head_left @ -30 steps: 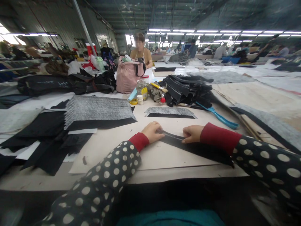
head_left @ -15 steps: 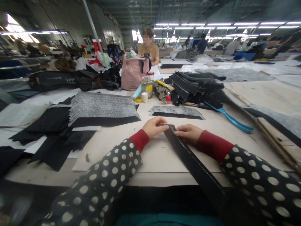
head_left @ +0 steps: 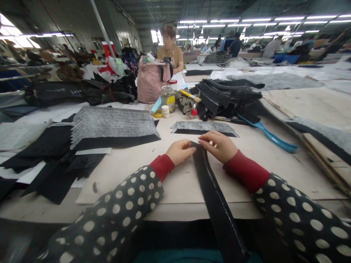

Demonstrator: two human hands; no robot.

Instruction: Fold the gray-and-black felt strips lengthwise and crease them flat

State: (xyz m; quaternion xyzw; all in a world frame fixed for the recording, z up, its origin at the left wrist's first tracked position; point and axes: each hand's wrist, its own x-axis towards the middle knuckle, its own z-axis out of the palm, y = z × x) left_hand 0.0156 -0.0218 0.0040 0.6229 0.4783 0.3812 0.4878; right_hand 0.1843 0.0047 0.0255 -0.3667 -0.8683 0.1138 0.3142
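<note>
A long black fabric strip (head_left: 216, 197) with a pale line along its right side runs from the board down over the table's front edge. My left hand (head_left: 180, 152) is closed on the strip's far end, with thumb and fingers at its left corner. At the right corner of that same end, my right hand (head_left: 219, 145) has its thumb and fingertips pinched together on the edge. Just beyond my hands lies a small stack of grey-and-black pieces (head_left: 204, 128). A larger fanned stack of such pieces (head_left: 112, 126) is to the left.
Behind the small stack are a glass jar (head_left: 168, 99), a white bottle (head_left: 165, 111), a yellow-handled brush (head_left: 190, 95) and a heap of black strips (head_left: 219, 96). A blue-handled tool (head_left: 276, 140) lies right. A pink bag (head_left: 150, 82) stands farther back, before a seated person (head_left: 178, 54).
My right hand has shifted up to the strip's far corner from its right edge. The strip's near end has swung left and lies straighter. The view has shifted slightly.
</note>
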